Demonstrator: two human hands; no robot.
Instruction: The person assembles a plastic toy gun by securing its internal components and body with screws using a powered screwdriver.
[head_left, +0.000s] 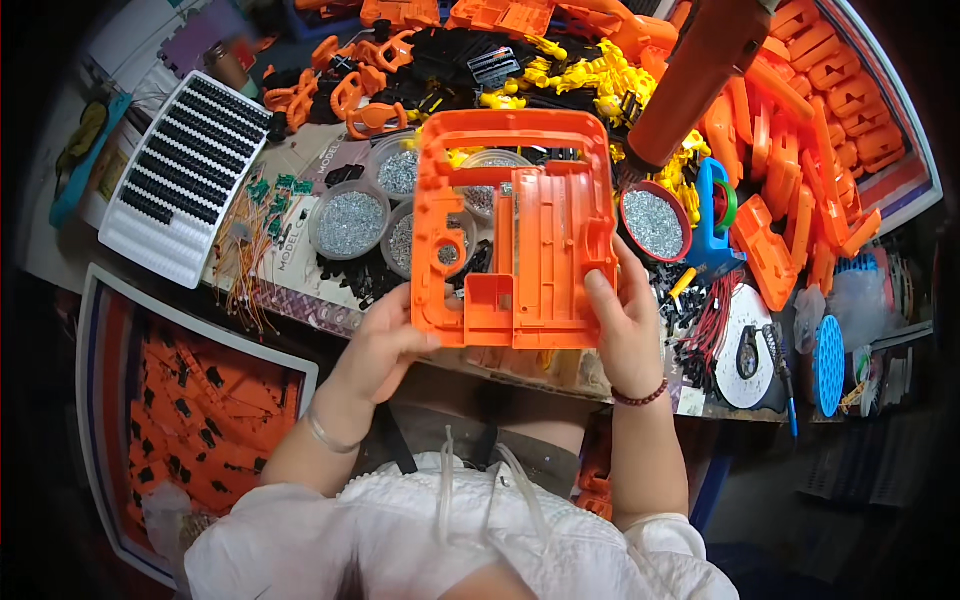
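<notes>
Gripping the frame (548, 235) by both sides, left hand (375, 345) and right hand (632, 325) have fingers curled round; fitting-out looks unstarted.

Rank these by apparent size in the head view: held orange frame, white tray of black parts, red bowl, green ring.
1. Orange frame
2. White tray
3. Red bowl
4. Green ring
The frame is held closer to the camera.

Frame (556, 250): resting between left hand (374, 352) and right hand (630, 328)
Tray (155, 240): lying left of frame
Tape dispenser (710, 254): standing right
</notes>
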